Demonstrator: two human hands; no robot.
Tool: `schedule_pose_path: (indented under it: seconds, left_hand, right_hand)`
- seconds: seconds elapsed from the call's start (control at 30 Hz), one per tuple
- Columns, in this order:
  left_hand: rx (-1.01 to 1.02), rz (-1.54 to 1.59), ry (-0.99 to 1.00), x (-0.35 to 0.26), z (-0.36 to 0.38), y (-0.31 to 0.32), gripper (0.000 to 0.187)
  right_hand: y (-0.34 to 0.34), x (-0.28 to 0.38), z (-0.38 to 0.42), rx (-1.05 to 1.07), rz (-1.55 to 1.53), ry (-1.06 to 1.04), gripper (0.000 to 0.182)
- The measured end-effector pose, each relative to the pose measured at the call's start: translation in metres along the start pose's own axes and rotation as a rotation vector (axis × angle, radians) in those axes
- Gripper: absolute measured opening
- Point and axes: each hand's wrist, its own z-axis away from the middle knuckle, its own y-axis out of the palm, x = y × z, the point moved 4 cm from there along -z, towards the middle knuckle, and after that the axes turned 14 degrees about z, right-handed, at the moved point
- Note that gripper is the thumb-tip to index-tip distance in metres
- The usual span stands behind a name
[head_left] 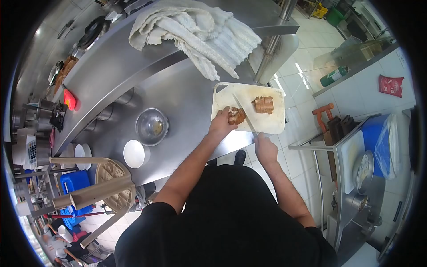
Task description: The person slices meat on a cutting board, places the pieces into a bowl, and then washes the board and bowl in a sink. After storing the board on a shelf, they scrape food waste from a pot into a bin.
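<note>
Head view shows slicing apparently in hand; left hand (221, 122) steadies the near browned piece (236, 117) on the cutting board (275, 123), fingers curled against it; right hand (266, 150) grips the knife (247, 112); another stroke calls for fingertips clear of the blade.

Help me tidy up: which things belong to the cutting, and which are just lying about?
In use:
knife, in the right hand
brown food, partly under the left hand
board

Seemingly lying about:
cloth
white bowl
metal bowl
red packet
</note>
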Motion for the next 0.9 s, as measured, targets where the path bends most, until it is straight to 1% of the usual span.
schedule_pose_path:
  seconds: [0.07, 0.17, 0.27, 0.37, 0.47, 0.57, 0.67, 0.73, 0.77, 0.83, 0.87, 0.9]
  left_hand:
    - [-0.004, -0.030, -0.023, -0.010, 0.005, -0.005, 0.097]
    - [-0.013, -0.051, -0.028, -0.010, 0.002, -0.004, 0.102]
    - [0.042, -0.073, -0.049, -0.018, 0.001, -0.007, 0.103]
    - [0.047, -0.093, -0.042, -0.022, -0.002, -0.011, 0.099]
    - [0.059, -0.105, -0.068, -0.014, -0.005, -0.012, 0.091]
    - [0.036, -0.035, -0.066, -0.004, -0.001, -0.012, 0.084]
    - [-0.089, 0.077, -0.015, 0.015, 0.010, -0.007, 0.083]
    - [-0.179, 0.070, 0.075, 0.017, 0.025, -0.008, 0.076]
    - [-0.245, 0.056, 0.107, 0.024, 0.037, -0.016, 0.072]
    - [-0.292, 0.098, -0.029, 0.015, 0.071, -0.048, 0.060]
    - [-0.419, 0.087, -0.007, 0.013, 0.093, -0.068, 0.051]
    - [-0.561, 0.046, -0.026, 0.028, 0.112, -0.089, 0.051]
  right_hand:
    - [-0.013, 0.003, -0.004, 0.000, -0.043, 0.075, 0.028]
    - [-0.005, 0.004, -0.021, -0.067, -0.090, 0.106, 0.035]
    - [0.002, 0.007, -0.030, -0.112, -0.089, 0.059, 0.041]
    - [-0.007, 0.012, -0.026, -0.177, 0.058, -0.008, 0.037]
    - [-0.033, 0.024, -0.035, -0.232, 0.075, -0.113, 0.030]
    - [-0.055, 0.050, -0.073, -0.425, -0.033, -0.314, 0.023]
    - [-0.040, 0.075, -0.129, -0.281, 0.155, -0.373, 0.019]
    - [-0.019, 0.081, -0.157, -0.113, 0.184, -0.445, 0.013]
    - [-0.015, 0.088, -0.164, -0.044, 0.186, -0.496, 0.013]
    - [-0.016, 0.093, -0.165, 0.037, 0.182, -0.543, 0.013]
    - [-0.019, 0.095, -0.166, 0.033, 0.188, -0.551, 0.013]
    - [-0.022, 0.096, -0.165, 0.005, 0.190, -0.559, 0.014]
